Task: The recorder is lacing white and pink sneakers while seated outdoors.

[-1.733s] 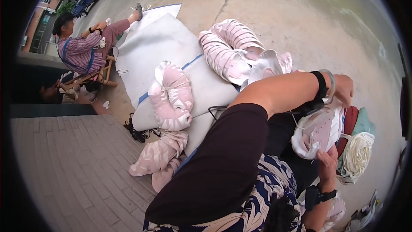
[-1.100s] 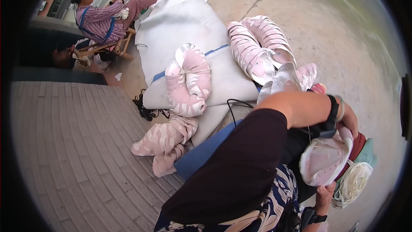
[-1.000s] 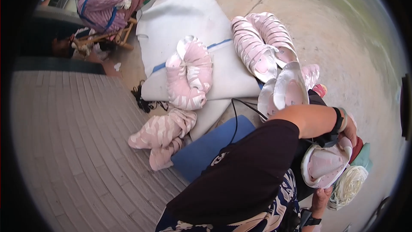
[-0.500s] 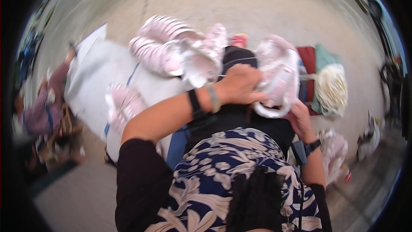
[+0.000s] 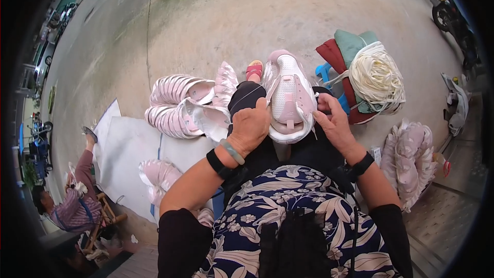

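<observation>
A pink and white shoe upper (image 5: pixel 290 95) lies over my lap, toe pointing away, its tongue and opening toward me. My left hand (image 5: pixel 249 127) is closed at its left edge, where a pink strip of the upper runs into the fingers. A thin pale thread (image 5: pixel 248 94) crosses the dark cloth over my knee near that hand. On the other side, my right hand (image 5: pixel 335 123) has thumb and forefinger bent around the right edge of the upper. The exact fingertip contact is partly hidden, and I make out no needle or tool.
Nested shoe uppers (image 5: pixel 177 105) lie left on a white sheet (image 5: pixel 123 149). A bundle of cream cord (image 5: pixel 378 74) sits on red and green cloth (image 5: pixel 355 46), beside a blue item (image 5: pixel 324 72). More uppers (image 5: pixel 409 159) are stacked at right. Another person (image 5: pixel 77 203) sits far left.
The shoe upper has shifted left in view and now lies toe away, with its tongue showing. My left hand has drawn left and down; my right hand has come up beside the right edge.
</observation>
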Demonstrator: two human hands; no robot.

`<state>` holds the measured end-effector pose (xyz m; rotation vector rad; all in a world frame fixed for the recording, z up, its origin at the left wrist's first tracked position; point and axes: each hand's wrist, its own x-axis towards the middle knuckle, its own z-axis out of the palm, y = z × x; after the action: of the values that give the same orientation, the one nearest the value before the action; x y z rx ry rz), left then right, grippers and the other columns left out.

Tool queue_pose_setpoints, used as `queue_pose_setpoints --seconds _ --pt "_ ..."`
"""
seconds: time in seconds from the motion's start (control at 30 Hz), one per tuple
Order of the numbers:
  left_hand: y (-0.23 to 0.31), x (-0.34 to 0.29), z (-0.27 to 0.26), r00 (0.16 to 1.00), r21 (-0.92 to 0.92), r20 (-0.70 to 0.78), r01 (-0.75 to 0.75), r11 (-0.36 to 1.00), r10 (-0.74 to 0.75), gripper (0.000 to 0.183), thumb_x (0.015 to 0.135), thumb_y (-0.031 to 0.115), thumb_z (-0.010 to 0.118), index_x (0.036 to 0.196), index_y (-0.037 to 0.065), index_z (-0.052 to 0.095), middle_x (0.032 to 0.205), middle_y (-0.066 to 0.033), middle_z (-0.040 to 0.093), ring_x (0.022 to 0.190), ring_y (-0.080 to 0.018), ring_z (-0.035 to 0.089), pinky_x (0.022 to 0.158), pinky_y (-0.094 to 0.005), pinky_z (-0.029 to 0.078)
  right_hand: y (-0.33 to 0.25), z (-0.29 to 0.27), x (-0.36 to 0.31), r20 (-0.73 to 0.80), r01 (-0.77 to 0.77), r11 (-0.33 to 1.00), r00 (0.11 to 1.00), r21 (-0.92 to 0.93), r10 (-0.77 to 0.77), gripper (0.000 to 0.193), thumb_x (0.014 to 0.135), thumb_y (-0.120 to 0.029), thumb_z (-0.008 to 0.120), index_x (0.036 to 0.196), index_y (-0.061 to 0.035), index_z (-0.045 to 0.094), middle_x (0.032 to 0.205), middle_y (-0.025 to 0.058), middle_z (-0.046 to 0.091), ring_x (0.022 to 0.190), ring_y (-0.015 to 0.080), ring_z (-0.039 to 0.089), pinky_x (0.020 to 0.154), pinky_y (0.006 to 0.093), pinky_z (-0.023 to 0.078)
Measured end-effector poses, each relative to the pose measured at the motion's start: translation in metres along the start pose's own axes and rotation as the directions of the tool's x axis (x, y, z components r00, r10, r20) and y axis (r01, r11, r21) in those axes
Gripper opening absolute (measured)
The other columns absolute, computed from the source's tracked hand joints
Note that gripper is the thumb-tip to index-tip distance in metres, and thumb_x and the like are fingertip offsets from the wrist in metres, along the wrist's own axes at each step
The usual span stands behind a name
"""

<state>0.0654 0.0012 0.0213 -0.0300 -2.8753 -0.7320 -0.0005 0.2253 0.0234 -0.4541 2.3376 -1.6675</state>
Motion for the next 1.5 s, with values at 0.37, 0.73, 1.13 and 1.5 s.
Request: queue_pose_setpoints --seconds 0.37,0.73,1.13,1.5 --pt "0.005 0.013 0.01 0.986 0.149 -0.089 -0.125 0.981 0.139 0.006 0.079 0.01 0.051 0.077 0.008 0.045 0.046 -0.0101 0.048 0.043 -0.0271 0.055 0.038 -0.0385 0.043 -0.031 0.006 0.023 0.125 0.449 0.636 0.864 -0.628 -0.488 0.038 0.067 -0.025 0.064 0.097 -0.0017 0.056 0.083 0.0102 0.052 0.075 0.0256 0.052 0.064 0.0357 0.039" --pt "0.009 0.018 0.009 0.969 0.14 -0.151 -0.174 0.975 0.195 0.01 0.076 0.008 0.054 0.083 0.003 0.05 0.048 -0.0104 0.049 0.044 -0.025 0.055 0.041 -0.0372 0.043 -0.027 0.003 0.016 0.156 0.526 0.49 0.776 -0.695 -0.611 0.029 0.066 -0.018 0.062 0.088 -0.0012 0.053 0.076 0.0083 0.05 0.068 0.0217 0.052 0.058 0.0334 0.038" --pt "0.011 0.023 0.019 0.979 0.1 0.153 0.122 0.987 -0.137 0.007 0.08 0.008 0.045 0.079 0.001 0.044 0.054 -0.0214 0.054 0.052 -0.0388 0.058 0.048 -0.0472 0.045 0.007 0.014 0.043 0.15 0.483 0.635 0.851 -0.604 -0.504 0.011 0.07 -0.016 0.059 0.077 -0.0088 0.055 0.069 0.0041 0.053 0.065 0.0209 0.054 0.058 0.0344 0.038" --pt "0.024 0.024 0.023 0.975 0.195 0.219 0.003 0.981 -0.046 0.008 0.079 0.009 0.044 0.08 0.001 0.046 0.058 -0.0222 0.057 0.055 -0.0382 0.059 0.05 -0.0479 0.046 0.019 0.01 0.026 0.159 0.472 0.591 0.85 -0.655 -0.502 0.011 0.072 -0.019 0.057 0.078 -0.0102 0.056 0.069 0.0028 0.054 0.066 0.0204 0.053 0.064 0.0385 0.033"
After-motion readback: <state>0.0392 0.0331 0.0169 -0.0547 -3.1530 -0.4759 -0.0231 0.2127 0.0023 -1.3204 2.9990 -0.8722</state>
